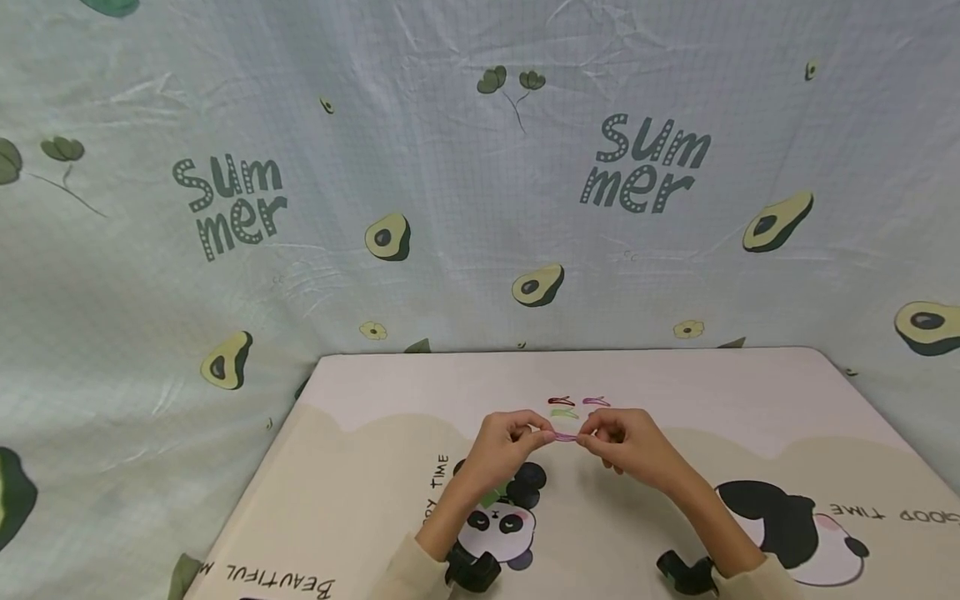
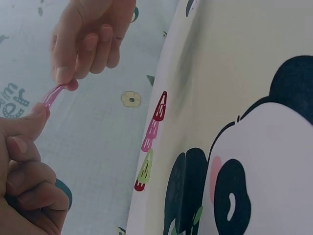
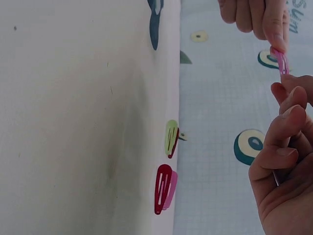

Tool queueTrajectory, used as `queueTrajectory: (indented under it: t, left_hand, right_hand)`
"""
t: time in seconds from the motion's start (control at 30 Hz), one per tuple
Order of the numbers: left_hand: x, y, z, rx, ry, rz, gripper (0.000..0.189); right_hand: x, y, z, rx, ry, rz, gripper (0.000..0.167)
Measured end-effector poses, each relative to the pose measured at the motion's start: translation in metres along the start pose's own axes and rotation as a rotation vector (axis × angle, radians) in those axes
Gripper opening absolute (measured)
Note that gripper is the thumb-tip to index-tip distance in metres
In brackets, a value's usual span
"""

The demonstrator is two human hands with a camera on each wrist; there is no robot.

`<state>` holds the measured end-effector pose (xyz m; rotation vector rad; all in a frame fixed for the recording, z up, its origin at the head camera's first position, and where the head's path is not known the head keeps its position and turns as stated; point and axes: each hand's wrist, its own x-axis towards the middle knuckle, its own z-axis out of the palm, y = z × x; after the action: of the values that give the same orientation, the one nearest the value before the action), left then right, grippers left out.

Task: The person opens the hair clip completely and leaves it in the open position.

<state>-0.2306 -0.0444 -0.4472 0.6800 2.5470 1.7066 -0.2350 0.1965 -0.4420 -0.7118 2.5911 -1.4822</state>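
Note:
A pink snap hair clip (image 1: 566,437) is held by its two ends between my hands, above the table. My left hand (image 1: 507,447) pinches one end between thumb and forefinger. At the other end, the thumb and forefinger of my right hand (image 1: 628,443) pinch the clip (image 3: 282,63). The right hand's other fingers are curled in. Just beyond the hands, more hair clips lie on the table: a dark red one (image 1: 561,401), a pink one (image 1: 596,402) and a light green one (image 1: 564,413). Another red clip (image 2: 140,186) shows partly behind the green one in the left wrist view.
The table (image 1: 360,500) has a pale cover printed with pandas and lettering. Its far edge meets a hanging cloth (image 1: 450,167) printed with avocados and the word summer. Dark wrist bands (image 1: 474,573) sit on both forearms.

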Motion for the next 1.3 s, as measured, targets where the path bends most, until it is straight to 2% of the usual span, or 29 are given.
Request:
queueTrajectory:
  t: [0.37, 0.73, 1.0, 1.3]
  left_hand:
    - [-0.007, -0.002, 0.002, -0.022, 0.031, 0.012, 0.013]
    - [-0.010, -0.005, 0.010, -0.026, 0.056, 0.076, 0.012]
    - [-0.010, -0.005, 0.013, 0.000, 0.070, 0.087, 0.010]
    - [-0.011, -0.004, 0.010, 0.013, 0.060, 0.071, 0.019]
  right_hand:
    - [-0.005, 0.001, -0.001, 0.005, 0.022, -0.051, 0.010]
    - [-0.006, -0.001, 0.001, -0.026, 0.031, -0.060, 0.007]
    - [-0.007, -0.001, 0.000, -0.027, 0.032, -0.056, 0.008]
    - [-0.008, -0.003, 0.000, -0.018, 0.036, -0.083, 0.009]
